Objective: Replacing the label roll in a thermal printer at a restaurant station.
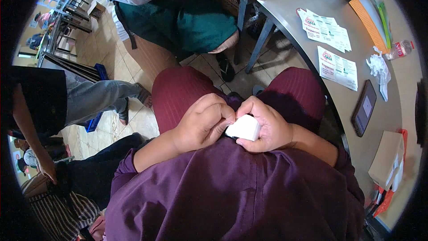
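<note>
Above my lap, my right hand [269, 130] holds a small white box-like object [244, 128], with its thumb along the near edge and its fingers around the far side. My left hand [209, 120] has thumb and index finger pinched together at the object's upper left corner, touching or nearly touching my right fingertips. Whether the left fingers grip part of it cannot be told. A thin dark strip shows under the object's near edge; what it is stays unclear.
On the metal table [301, 3] at right lie printed paper sheets [337, 68], a smartphone [363, 108], a crumpled plastic bag [379, 68], a plastic bottle [400, 49] and a cardboard box [386, 160]. A person in a green apron [180, 16] sits ahead; others are at left.
</note>
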Demonstrator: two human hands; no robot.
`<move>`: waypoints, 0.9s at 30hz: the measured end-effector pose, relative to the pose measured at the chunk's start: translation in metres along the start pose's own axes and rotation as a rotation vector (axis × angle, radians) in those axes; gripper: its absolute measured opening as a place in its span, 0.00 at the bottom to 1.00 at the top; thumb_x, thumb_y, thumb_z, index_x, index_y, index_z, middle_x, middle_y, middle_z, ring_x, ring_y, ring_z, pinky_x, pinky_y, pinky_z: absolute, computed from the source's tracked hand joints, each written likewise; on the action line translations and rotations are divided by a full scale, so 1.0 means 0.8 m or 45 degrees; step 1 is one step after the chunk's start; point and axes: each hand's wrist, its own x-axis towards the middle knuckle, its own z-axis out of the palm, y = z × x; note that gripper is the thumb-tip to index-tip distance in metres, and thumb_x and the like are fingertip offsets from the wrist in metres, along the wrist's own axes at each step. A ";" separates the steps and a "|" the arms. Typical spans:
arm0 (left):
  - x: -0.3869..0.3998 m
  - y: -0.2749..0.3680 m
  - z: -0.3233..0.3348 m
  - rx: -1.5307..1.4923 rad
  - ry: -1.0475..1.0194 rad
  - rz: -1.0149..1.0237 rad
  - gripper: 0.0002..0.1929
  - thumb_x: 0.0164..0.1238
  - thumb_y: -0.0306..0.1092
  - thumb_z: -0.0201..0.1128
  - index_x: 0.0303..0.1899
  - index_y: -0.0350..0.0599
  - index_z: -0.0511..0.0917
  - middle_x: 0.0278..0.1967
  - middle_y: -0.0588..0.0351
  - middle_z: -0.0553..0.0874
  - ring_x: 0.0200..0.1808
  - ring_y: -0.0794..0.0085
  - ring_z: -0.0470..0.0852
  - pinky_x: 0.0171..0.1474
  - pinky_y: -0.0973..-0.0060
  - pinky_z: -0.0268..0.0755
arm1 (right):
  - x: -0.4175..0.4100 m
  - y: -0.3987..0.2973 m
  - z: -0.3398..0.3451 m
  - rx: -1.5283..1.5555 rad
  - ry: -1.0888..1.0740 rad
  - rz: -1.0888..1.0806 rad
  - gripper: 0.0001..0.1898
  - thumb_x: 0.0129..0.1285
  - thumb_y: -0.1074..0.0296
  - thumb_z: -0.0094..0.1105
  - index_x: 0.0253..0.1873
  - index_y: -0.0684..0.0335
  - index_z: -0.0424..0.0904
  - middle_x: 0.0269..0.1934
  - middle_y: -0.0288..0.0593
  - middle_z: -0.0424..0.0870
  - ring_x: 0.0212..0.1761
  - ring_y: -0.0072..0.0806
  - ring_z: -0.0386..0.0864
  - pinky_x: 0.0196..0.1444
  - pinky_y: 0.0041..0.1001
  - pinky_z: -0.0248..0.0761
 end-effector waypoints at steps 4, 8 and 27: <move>-0.001 0.000 0.004 -0.069 0.029 0.033 0.07 0.55 0.21 0.62 0.35 0.42 0.75 0.33 0.54 0.75 0.36 0.64 0.74 0.40 0.72 0.69 | -0.001 -0.001 0.000 -0.029 0.033 -0.041 0.25 0.45 0.68 0.69 0.47 0.62 0.65 0.36 0.42 0.75 0.36 0.30 0.76 0.37 0.27 0.69; -0.001 0.000 0.005 -0.130 0.032 0.032 0.06 0.58 0.21 0.60 0.36 0.42 0.74 0.33 0.55 0.75 0.37 0.65 0.73 0.41 0.73 0.68 | -0.003 -0.001 0.001 -0.005 0.056 -0.052 0.25 0.44 0.69 0.69 0.47 0.62 0.65 0.37 0.41 0.75 0.37 0.30 0.76 0.37 0.27 0.69; 0.009 0.003 -0.008 -0.141 0.080 0.083 0.09 0.52 0.22 0.64 0.36 0.43 0.80 0.32 0.56 0.77 0.34 0.66 0.76 0.37 0.72 0.69 | -0.008 0.007 0.001 -0.001 0.084 -0.064 0.26 0.43 0.67 0.70 0.46 0.63 0.66 0.39 0.44 0.73 0.38 0.34 0.76 0.40 0.28 0.69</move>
